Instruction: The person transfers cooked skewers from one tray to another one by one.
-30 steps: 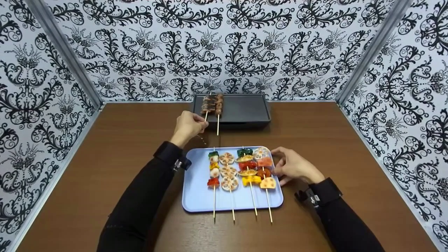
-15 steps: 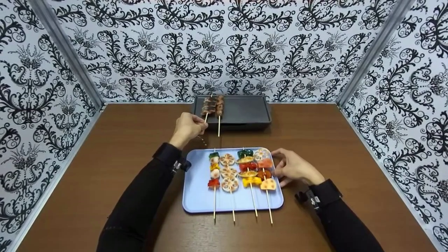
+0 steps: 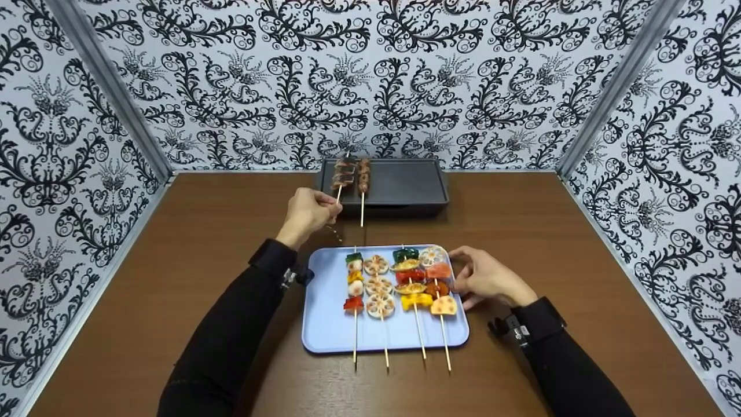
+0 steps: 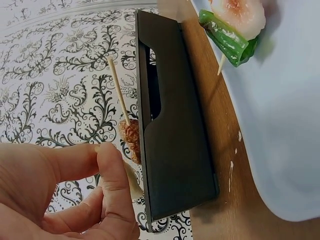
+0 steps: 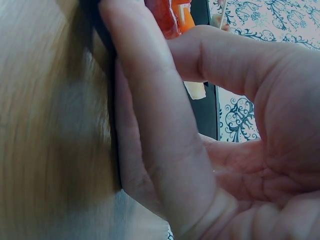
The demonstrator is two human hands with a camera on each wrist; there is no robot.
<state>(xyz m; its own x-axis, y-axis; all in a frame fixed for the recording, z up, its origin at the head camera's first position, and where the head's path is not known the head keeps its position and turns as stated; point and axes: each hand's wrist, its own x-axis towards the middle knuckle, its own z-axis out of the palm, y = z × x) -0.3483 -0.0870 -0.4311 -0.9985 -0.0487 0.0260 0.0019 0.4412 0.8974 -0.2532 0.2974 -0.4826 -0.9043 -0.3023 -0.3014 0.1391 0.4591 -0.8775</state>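
Fingers of the left hand [image 3: 308,211] pinch the stick of a meat skewer [image 3: 341,176] on the grill pan [image 3: 405,185] at the tabletop's far edge. Right hand [image 3: 486,277] rests open, touching the blue tray's [image 3: 327,313] right edge.

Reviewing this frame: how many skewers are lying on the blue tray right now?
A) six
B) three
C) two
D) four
D: the head view shows four skewers side by side on the blue tray, their sticks pointing toward the person, while two more meat skewers lie on the dark griddle at the back, where the left hand pinches one stick.
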